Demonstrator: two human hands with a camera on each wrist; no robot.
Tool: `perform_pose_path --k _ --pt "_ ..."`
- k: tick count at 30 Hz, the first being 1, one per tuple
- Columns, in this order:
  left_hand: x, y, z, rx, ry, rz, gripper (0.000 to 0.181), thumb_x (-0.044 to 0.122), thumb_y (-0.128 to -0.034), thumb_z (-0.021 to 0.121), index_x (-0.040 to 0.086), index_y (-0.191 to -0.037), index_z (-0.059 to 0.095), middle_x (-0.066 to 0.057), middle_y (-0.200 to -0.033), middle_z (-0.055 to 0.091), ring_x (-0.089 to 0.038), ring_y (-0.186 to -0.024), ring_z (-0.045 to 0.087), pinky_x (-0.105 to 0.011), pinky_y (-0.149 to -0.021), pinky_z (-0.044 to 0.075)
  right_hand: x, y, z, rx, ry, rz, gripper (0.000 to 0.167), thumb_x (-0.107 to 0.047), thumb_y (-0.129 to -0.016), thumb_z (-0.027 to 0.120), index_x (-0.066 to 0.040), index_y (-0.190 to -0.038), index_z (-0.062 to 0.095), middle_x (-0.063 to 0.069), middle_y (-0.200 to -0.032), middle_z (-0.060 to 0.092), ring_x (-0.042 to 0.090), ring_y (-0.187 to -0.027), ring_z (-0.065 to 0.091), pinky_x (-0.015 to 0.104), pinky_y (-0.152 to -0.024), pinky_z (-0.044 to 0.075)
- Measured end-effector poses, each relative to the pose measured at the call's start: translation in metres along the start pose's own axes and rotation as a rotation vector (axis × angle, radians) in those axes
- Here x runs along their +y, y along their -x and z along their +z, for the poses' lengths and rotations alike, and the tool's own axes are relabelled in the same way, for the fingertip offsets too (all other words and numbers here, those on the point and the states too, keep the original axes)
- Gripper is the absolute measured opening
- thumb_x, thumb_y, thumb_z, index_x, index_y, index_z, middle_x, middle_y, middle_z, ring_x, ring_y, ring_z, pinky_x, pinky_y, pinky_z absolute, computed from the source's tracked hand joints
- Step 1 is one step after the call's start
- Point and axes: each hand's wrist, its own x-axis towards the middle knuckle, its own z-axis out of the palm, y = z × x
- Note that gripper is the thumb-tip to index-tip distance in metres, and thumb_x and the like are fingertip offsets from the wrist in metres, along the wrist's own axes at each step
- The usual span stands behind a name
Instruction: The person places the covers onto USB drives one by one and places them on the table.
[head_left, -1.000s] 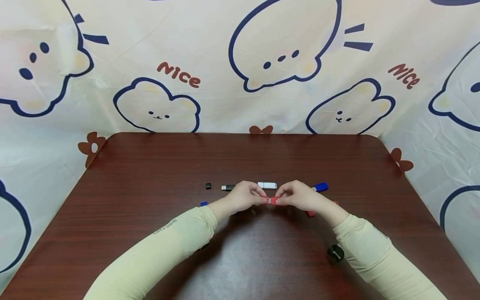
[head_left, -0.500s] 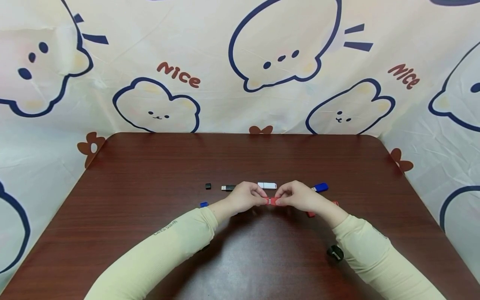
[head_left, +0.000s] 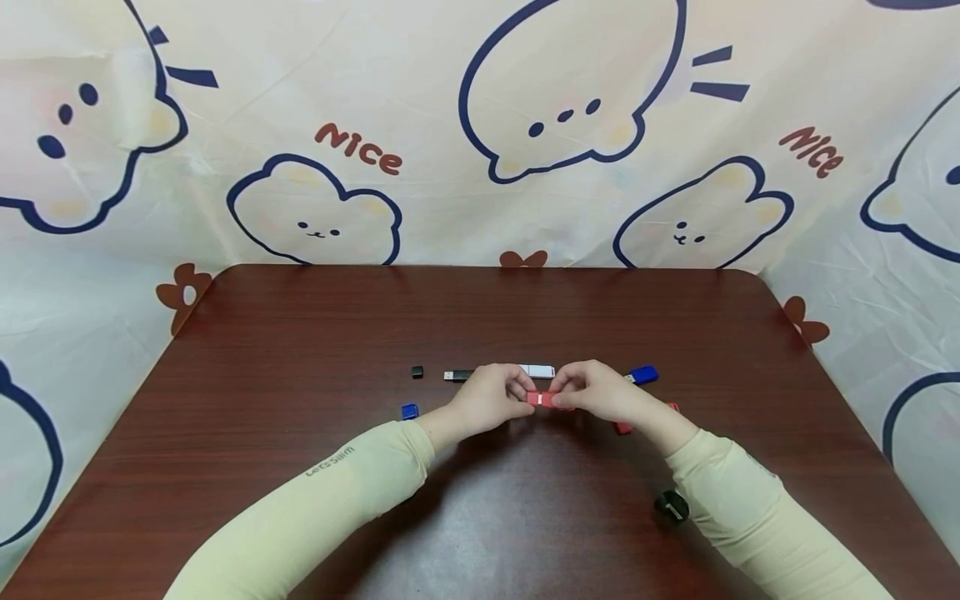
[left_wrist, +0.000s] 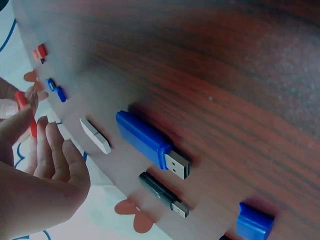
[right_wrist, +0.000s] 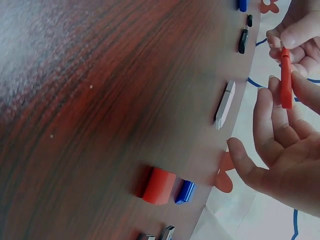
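Note:
Both hands meet over the table at a red USB stick. My right hand pinches its body between thumb and fingertips. At the other end is its red cap, between the thumb and finger of my left hand. A narrow pale strip shows between cap and body. From the right wrist view, the red stick points toward the left hand. Behind the hands lie a black USB stick and a white USB stick.
A black cap and a blue cap lie left on the brown table. A blue USB stick lies right, with a red piece partly under the right wrist. Another blue USB stick shows below the left wrist.
The gap between red cap and body is narrower than one second ago. My left thumb and finger have spread a little, so more of the cap shows.

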Motion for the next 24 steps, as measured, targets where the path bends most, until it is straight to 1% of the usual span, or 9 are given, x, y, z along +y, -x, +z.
perform_pose_path --k 3,5,8,11,14,18,21,24 --pt "0.001 0.001 0.0 0.02 -0.021 0.009 0.013 0.005 -0.0781 0.072 0.004 -0.089 0.065 -0.006 -0.079 0.068 -0.008 -0.071 0.058 -0.019 -0.065 0.045 0.0 0.001 0.001 0.0 0.004 -0.022 0.013 -0.015 -0.086 0.065 -0.003 -0.093 0.065 0.007 -0.077 0.064 0.021 -0.069 0.055 0.029 -0.063 0.045" --pt "0.001 0.001 0.001 0.03 -0.021 0.006 0.012 0.005 -0.0786 0.072 0.004 -0.089 0.065 -0.006 -0.079 0.068 -0.008 -0.071 0.058 -0.019 -0.064 0.045 -0.001 0.002 0.001 0.011 0.032 -0.042 0.014 -0.014 -0.083 0.069 -0.005 -0.092 0.064 0.006 -0.078 0.063 0.019 -0.069 0.054 0.029 -0.063 0.044" --pt "0.001 0.0 0.001 0.035 -0.018 -0.003 0.012 0.006 -0.0793 0.072 0.004 -0.09 0.066 -0.005 -0.079 0.068 -0.008 -0.071 0.058 -0.018 -0.064 0.045 -0.001 0.002 0.003 0.031 0.117 -0.084 0.019 -0.013 -0.078 0.074 -0.007 -0.092 0.063 0.003 -0.079 0.062 0.014 -0.068 0.052 0.027 -0.062 0.043" --pt "0.0 0.0 0.001 0.035 -0.02 -0.004 0.012 0.007 -0.0794 0.072 0.004 -0.09 0.066 -0.005 -0.079 0.068 -0.008 -0.071 0.057 -0.018 -0.064 0.045 -0.002 0.002 0.006 0.059 0.198 -0.105 0.02 -0.012 -0.077 0.075 -0.01 -0.092 0.062 0.0 -0.08 0.062 0.012 -0.068 0.05 0.026 -0.062 0.041" --pt "0.0 0.0 0.001 0.03 -0.024 -0.002 0.014 0.006 -0.0785 0.073 0.004 -0.09 0.066 -0.005 -0.08 0.068 -0.007 -0.071 0.058 -0.019 -0.065 0.046 -0.003 0.002 0.009 0.081 0.241 -0.103 0.019 -0.012 -0.078 0.074 -0.012 -0.091 0.061 0.0 -0.079 0.063 0.011 -0.066 0.05 0.026 -0.06 0.041" --pt "0.0 0.0 0.002 0.031 -0.047 0.002 0.015 0.007 -0.0781 0.073 0.004 -0.091 0.066 -0.005 -0.08 0.068 -0.008 -0.072 0.058 -0.02 -0.067 0.046 -0.005 0.003 0.01 0.097 0.246 -0.079 0.019 -0.012 -0.078 0.074 -0.011 -0.093 0.061 0.001 -0.079 0.063 0.012 -0.064 0.05 0.025 -0.059 0.042" --pt "0.0 0.001 0.002 0.045 -0.08 0.003 0.014 0.008 -0.0792 0.072 0.006 -0.091 0.066 -0.003 -0.081 0.068 -0.008 -0.073 0.059 -0.021 -0.067 0.047 -0.006 0.004 0.011 0.111 0.247 -0.066 0.02 -0.012 -0.078 0.074 -0.011 -0.093 0.06 0.001 -0.079 0.063 0.012 -0.063 0.05 0.025 -0.058 0.042" --pt "0.0 0.001 0.003 0.062 -0.12 0.009 0.012 0.011 -0.08 0.072 0.008 -0.09 0.067 -0.002 -0.082 0.069 -0.009 -0.075 0.061 -0.023 -0.068 0.047 -0.007 0.005 0.011 0.136 0.278 -0.076 0.019 -0.012 -0.078 0.074 -0.011 -0.091 0.06 0.002 -0.082 0.063 0.013 -0.065 0.05 0.026 -0.058 0.042"
